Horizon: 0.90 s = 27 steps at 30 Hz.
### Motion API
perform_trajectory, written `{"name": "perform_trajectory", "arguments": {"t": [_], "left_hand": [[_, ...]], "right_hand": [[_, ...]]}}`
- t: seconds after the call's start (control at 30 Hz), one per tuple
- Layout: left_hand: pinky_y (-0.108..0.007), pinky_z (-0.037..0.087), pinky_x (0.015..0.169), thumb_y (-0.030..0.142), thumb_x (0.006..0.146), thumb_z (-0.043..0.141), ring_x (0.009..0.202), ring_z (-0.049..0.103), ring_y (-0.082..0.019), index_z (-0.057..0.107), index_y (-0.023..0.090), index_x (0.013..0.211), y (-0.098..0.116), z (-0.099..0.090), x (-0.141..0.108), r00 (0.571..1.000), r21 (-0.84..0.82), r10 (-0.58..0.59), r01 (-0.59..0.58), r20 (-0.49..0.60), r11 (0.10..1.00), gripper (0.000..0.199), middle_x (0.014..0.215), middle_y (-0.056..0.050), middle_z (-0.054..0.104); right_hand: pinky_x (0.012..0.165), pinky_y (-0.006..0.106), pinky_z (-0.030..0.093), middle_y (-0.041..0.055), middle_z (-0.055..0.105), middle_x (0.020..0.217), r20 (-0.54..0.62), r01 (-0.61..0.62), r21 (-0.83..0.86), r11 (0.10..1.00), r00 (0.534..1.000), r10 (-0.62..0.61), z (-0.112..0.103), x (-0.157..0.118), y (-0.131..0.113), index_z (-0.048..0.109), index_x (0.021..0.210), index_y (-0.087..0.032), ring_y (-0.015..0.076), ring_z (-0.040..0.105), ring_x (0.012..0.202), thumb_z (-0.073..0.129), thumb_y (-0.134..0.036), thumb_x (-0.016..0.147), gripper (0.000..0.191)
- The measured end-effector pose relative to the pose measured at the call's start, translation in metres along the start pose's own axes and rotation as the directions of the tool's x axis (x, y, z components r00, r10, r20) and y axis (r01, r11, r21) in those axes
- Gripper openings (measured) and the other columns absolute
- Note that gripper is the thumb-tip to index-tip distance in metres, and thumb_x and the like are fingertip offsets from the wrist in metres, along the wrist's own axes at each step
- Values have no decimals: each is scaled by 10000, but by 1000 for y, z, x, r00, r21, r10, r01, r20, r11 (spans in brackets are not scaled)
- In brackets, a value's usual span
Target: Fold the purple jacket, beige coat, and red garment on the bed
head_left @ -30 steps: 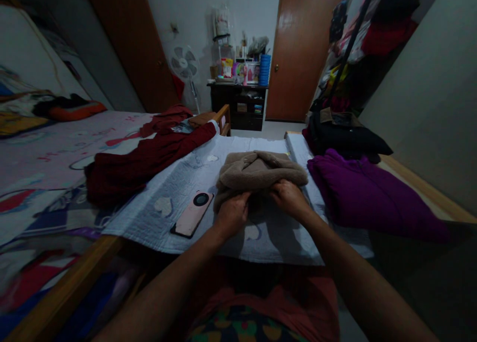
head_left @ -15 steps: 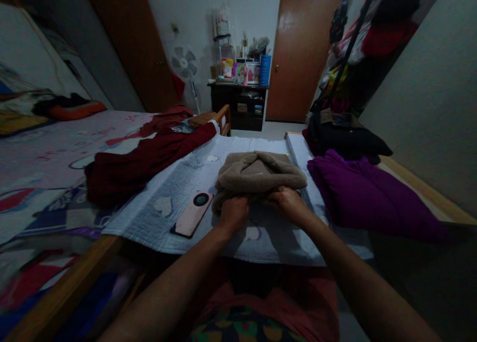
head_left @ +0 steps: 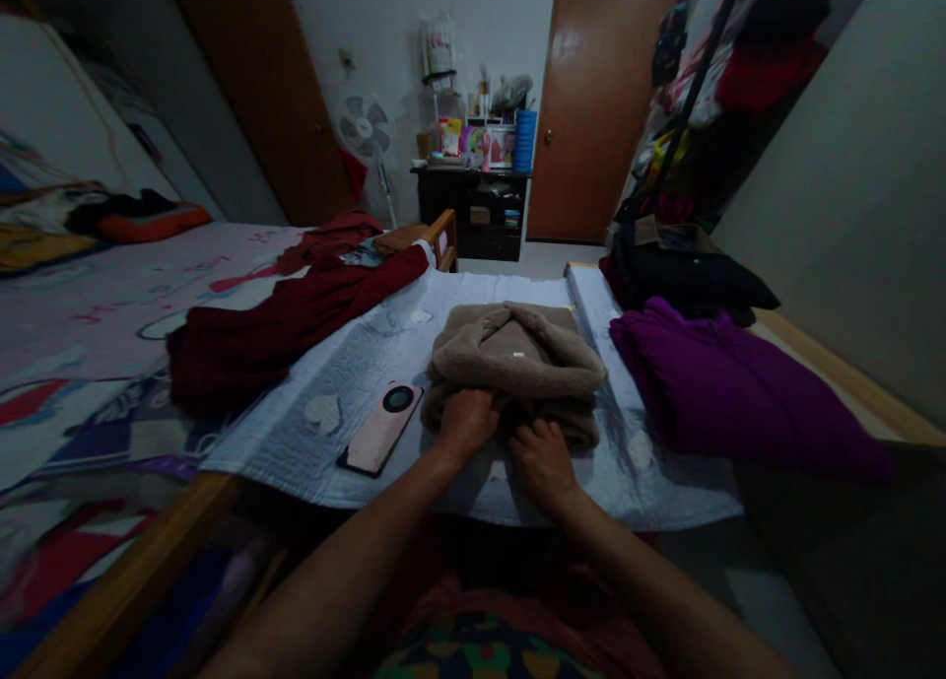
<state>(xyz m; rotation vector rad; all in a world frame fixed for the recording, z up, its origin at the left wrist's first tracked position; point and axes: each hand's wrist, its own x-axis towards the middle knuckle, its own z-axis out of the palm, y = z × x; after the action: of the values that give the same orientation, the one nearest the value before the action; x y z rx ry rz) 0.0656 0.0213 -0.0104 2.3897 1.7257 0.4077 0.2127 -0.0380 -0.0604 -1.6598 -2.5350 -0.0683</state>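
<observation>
A brown plush garment point(head_left: 517, 369), folded into a thick bundle with its collar opening on top, lies on the pale quilted cover point(head_left: 310, 462) in front of me. At its near left side, my left hand point(head_left: 468, 425) is closed on the fabric, with the fingertips hidden in the fold. Lower and to the right, my right hand point(head_left: 543, 462) has its fingers curled onto the garment's near edge. To the left lies a pink phone point(head_left: 384, 433), back up, with a round black camera ring.
Dark red clothing point(head_left: 281, 334) lies along the left. A purple garment point(head_left: 731, 393) and dark folded clothes point(head_left: 687, 270) are at the right. Behind are a wooden bed post point(head_left: 447, 237), a white fan point(head_left: 366, 127) and a dark cabinet point(head_left: 450, 206).
My right hand has come from under the bundle's right side, down and toward me, to its near edge. The lower fold now shows at the right. The left hand has barely moved.
</observation>
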Motion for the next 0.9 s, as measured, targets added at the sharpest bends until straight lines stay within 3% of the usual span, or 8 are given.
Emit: {"name": "perform_trajectory", "arguments": {"t": [0.17, 0.33, 0.43, 0.53, 0.6, 0.73, 0.83, 0.9], "left_hand": [[-387, 509, 834, 242, 929, 486, 928, 685, -292, 681, 212, 1152, 0, 39, -25, 984, -18, 131, -130, 119, 991, 297, 1047, -111, 727], [-430, 497, 918, 212, 827, 615, 1112, 602, -323, 538, 201, 1338, -4, 61, -48, 962, -29, 262, -260, 74, 965, 517, 1242, -135, 640], [-455, 505, 903, 247, 841, 615, 1099, 601, -327, 562, 201, 1308, -3, 67, -47, 960, 26, 276, -277, 36, 960, 472, 1215, -146, 643], [-444, 502, 901, 202, 879, 557, 1054, 622, -304, 636, 189, 1204, 1, 74, -40, 951, 107, 309, -309, 10, 945, 335, 1162, -146, 664], [-423, 506, 878, 156, 885, 532, 1006, 639, -281, 664, 174, 1140, 5, 78, -39, 937, 150, 348, -347, 21, 926, 288, 1099, -143, 683], [-376, 508, 781, 125, 870, 539, 884, 651, -246, 679, 146, 988, 9, 68, -47, 899, 198, 437, -432, 20, 880, 184, 917, -116, 700], [-348, 482, 718, 167, 901, 509, 787, 630, -208, 661, 180, 940, 9, 42, -54, 809, 161, 587, -576, -33, 802, 158, 832, -66, 684], [-359, 466, 778, 184, 918, 483, 844, 622, -197, 646, 211, 1035, 8, 22, -53, 757, 142, 639, -624, -133, 769, 202, 920, -59, 691]], "right_hand": [[866, 376, 379, 93, 676, 1108, 38, -30, 90, 996, 999, 27, 0, -11, 1, 704, 1047, -196, 257, 539, 1061, 498, -157, 901, 256], [723, 256, 432, 34, 665, 880, 87, 33, 308, 951, 994, -63, -28, -35, 26, 697, 937, -205, 159, 615, 828, 486, -104, 871, 243], [740, 272, 467, 51, 641, 902, -151, 13, 349, 937, 988, 43, -43, -40, 47, 671, 983, -194, 172, 609, 834, 461, -123, 888, 241], [877, 388, 480, 105, 630, 1020, -432, -11, 295, 956, 890, 144, -49, -35, 63, 645, 1085, -181, 243, 581, 980, 479, -179, 894, 253], [979, 472, 435, 144, 596, 1189, -511, -19, 241, 970, 848, 143, -47, -29, 70, 604, 1197, -165, 292, 528, 1136, 515, -196, 872, 339], [1084, 527, 340, 134, 556, 1348, -427, 27, 202, 979, 902, 63, -36, -23, 75, 559, 1290, -161, 307, 403, 1334, 512, -189, 862, 432], [1084, 523, 333, 91, 663, 1205, -323, 38, 217, 975, 946, 35, -30, -22, 77, 633, 1186, -197, 286, 458, 1300, 497, -189, 870, 344], [1078, 511, 338, 93, 676, 1182, -322, 18, 224, 974, 945, 57, -31, -20, 78, 656, 1145, -199, 278, 493, 1266, 508, -211, 872, 310]]}}
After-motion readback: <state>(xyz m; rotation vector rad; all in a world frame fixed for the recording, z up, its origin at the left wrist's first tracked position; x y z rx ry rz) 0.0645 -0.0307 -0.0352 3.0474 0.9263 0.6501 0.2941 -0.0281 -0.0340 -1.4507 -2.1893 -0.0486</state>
